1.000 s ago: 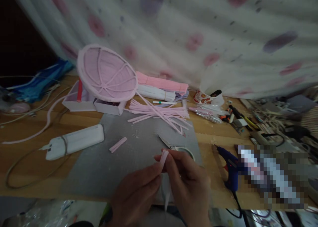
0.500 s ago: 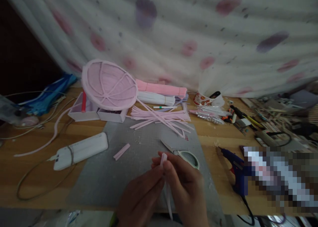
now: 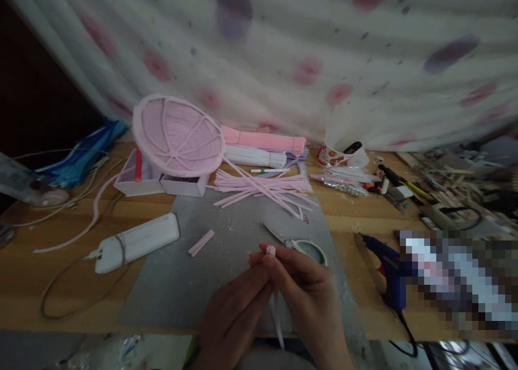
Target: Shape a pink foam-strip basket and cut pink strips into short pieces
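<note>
My left hand (image 3: 238, 308) and my right hand (image 3: 309, 289) meet over the front of the grey cutting mat (image 3: 162, 300). Between their pinched fingertips is a pale pink strip (image 3: 277, 319), its top end bunched into a small folded tip and its tail hanging below. Scissors (image 3: 297, 244) with light handles lie just behind my right hand, blades pointing away to the left. A couple of short pink strip pieces (image 3: 201, 243) rest on the mat to the left. Behind them, a loose pile of long pink strips (image 3: 263, 185) crosses the mat's far edge.
A pink ribbed dome (image 3: 178, 135) leans over small white boxes (image 3: 184, 185) at the back. On the left lies a white power bank (image 3: 137, 243) with its cable. A blue glue gun (image 3: 388, 267) sits at the right, near tools and wood scraps (image 3: 449, 197). Bundled strips (image 3: 263, 142) lie behind.
The strip's upper end, which stuck up as a longer piece, now shows as a short folded tip between my fingers. The whole view has shifted slightly.
</note>
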A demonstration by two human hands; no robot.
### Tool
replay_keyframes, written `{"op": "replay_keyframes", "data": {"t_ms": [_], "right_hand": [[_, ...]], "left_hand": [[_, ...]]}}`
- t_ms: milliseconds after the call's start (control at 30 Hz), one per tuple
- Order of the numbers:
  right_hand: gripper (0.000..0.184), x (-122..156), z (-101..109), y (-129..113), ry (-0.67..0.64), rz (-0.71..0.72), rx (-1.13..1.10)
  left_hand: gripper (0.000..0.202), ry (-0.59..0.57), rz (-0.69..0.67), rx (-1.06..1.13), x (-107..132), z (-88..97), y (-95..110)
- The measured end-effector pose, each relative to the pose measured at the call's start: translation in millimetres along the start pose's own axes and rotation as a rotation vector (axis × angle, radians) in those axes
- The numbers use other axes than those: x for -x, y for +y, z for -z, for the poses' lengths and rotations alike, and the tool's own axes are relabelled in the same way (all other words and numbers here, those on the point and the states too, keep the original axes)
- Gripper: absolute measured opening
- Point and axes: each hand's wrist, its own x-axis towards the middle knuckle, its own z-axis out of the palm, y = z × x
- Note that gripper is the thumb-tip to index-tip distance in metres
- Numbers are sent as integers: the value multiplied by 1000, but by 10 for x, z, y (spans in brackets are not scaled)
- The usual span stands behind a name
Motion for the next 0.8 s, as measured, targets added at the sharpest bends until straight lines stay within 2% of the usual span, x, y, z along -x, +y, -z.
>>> {"op": "replay_keyframes", "data": {"t_ms": [167,233,300,367,433,500,600,700,800], "right_hand": [[11,-46,15,4,-43,76,-38],[11,-69,20,-12,-23,88,-41],[11,-97,34,-29,7,103,-47],[9,-128,59,-42,49,118,-76],[8,-159,93,-50,67,133,-97],[9,-180,129,-61,58,157,-56],[11,-191,179,-91,10,240,125],[14,-177,229,-123,-80,286,234],[14,-150,281,-132,-119,253,242]], "left_hand": [[62,29,-72,-21,-30,-29,10],[61,86,-129,-46,-73,-34,26],[53,171,-121,-4,-146,-6,42],[43,297,29,131,-269,61,53],[36,394,266,275,-449,145,57],[25,302,421,390,-656,214,60],[16,93,463,572,-908,246,74],[13,-27,478,686,-1011,210,92],[13,-90,538,776,-1029,160,99]]}}
